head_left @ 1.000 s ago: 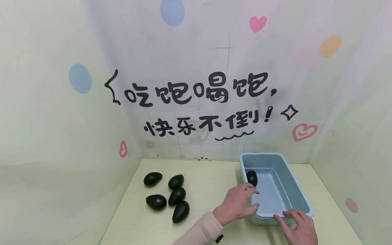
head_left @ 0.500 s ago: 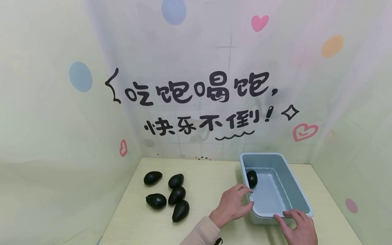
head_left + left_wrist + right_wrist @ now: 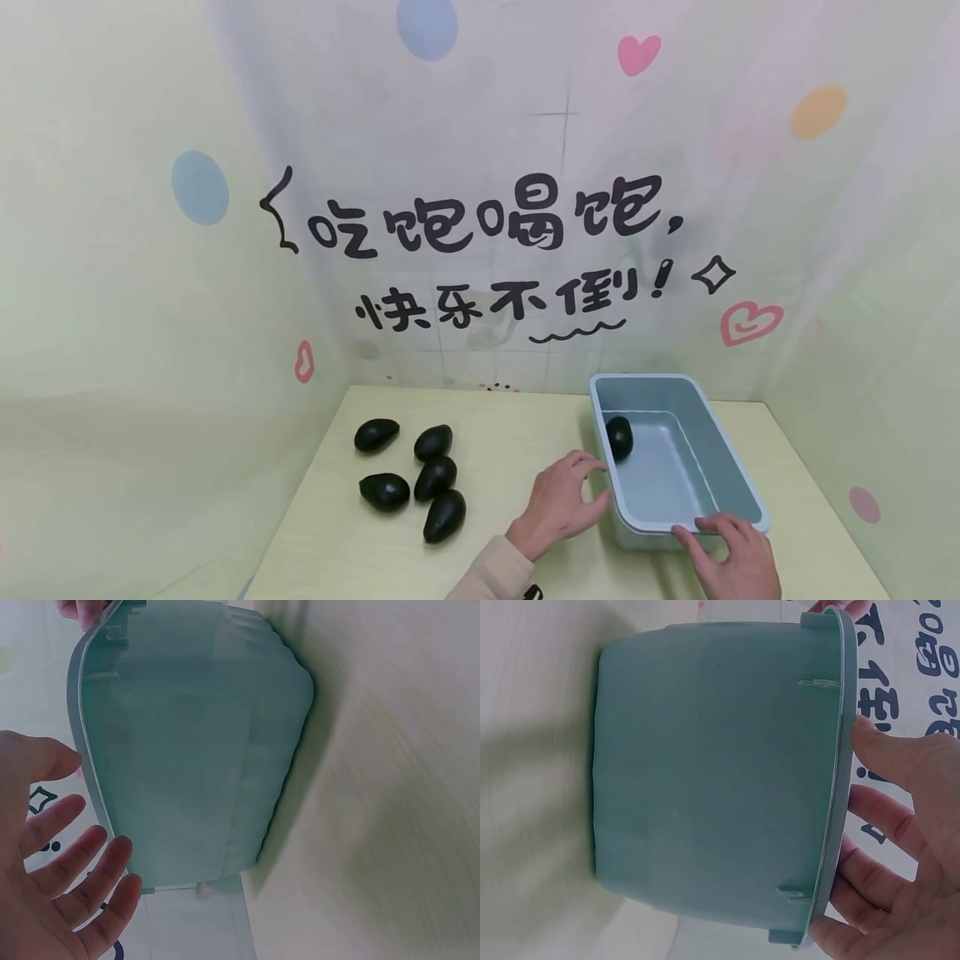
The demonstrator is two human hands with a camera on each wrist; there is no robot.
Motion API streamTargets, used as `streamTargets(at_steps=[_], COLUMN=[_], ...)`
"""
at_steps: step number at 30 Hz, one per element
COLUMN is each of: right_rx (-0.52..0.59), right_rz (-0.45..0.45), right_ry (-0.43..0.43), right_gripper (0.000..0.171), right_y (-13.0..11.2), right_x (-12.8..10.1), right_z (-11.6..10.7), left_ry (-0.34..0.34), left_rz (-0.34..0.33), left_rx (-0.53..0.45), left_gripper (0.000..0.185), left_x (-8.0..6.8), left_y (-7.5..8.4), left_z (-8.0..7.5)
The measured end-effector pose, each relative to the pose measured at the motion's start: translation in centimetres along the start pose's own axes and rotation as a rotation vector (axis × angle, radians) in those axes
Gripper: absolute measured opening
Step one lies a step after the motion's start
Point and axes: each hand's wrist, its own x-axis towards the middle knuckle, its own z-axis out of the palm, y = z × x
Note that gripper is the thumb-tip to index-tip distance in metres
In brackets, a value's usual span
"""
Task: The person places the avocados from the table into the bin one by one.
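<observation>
1. Left hand (image 3: 561, 503) is now off the blue bin (image 3: 738, 487); 1.0 s ago its fingers were draped over the bin's left rim, 0.5 s ago just at the rim, and now it sits just left of the bin's left wall above the table (image 3: 510, 433).
2. Left hand's fingers are relaxed and spread, holding nothing; the left wrist view shows the fingers (image 3: 71, 862) apart from the bin's rim (image 3: 90, 772) with a gap between.
3. Right hand (image 3: 731, 554) has not moved since the earlier frames: its fingers rest on the bin's near rim by the near right corner.
4. In the right wrist view the right hand's fingers (image 3: 889, 817) lie along the rim, thumb side near the top; they are only lightly bent and whether they really clamp the rim I cannot tell, so it reads as resting, not gripping.
5. The bin stands at the right side of the table, same place as before, long axis running from near edge to far edge.
6. One dark avocado (image 3: 618, 437) lies inside the bin against its left wall near the far end, unchanged.
7. Five more avocados (image 3: 437, 477) lie clustered at the left side of the table, well apart from both hands, unchanged.
8. The printed backdrop (image 3: 480, 242) has shifted very slightly in the head view.
</observation>
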Motion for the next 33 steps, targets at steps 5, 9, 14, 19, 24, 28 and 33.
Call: streamTargets(at_steps=[5,9,14,19,24,28,33], right_rx=[-0.012,-0.001,0.002,-0.007,0.002,0.003,0.000], right_rz=[-0.015,-0.024,-0.010,0.029,0.026,0.033,0.039], right_ry=[0.008,0.022,0.001,-0.040,-0.029,-0.035,-0.040], right_gripper=[0.027,0.026,0.028,0.029,0.028,0.028,0.028], right_y=[0.1,0.2,0.0,-0.3,-0.1,-0.1,-0.1], right_x=[0.0,-0.1,-0.1,0.0,0.0,0.0,0.0], right_z=[0.0,0.2,0.1,-0.2,-0.2,-0.2,-0.2], left_ry=[0.005,0.017,0.042,0.039,0.038,0.049,0.060], left_rz=[-0.039,-0.068,-0.083,-0.104,-0.128,-0.152,-0.184], left_rx=[-0.022,-0.024,-0.009,0.000,0.015,0.018,0.020], left_gripper=[0.030,0.030,0.029,0.029,0.029,0.029,0.029], left_x=[-0.3,-0.7,-1.1,-1.4,-1.5,-1.8,-2.2], left_y=[-0.6,-1.2,-1.7,-1.9,-2.4,-2.9,-3.8], left_z=[0.1,0.3,0.4,0.4,0.1,0.0,-0.2])
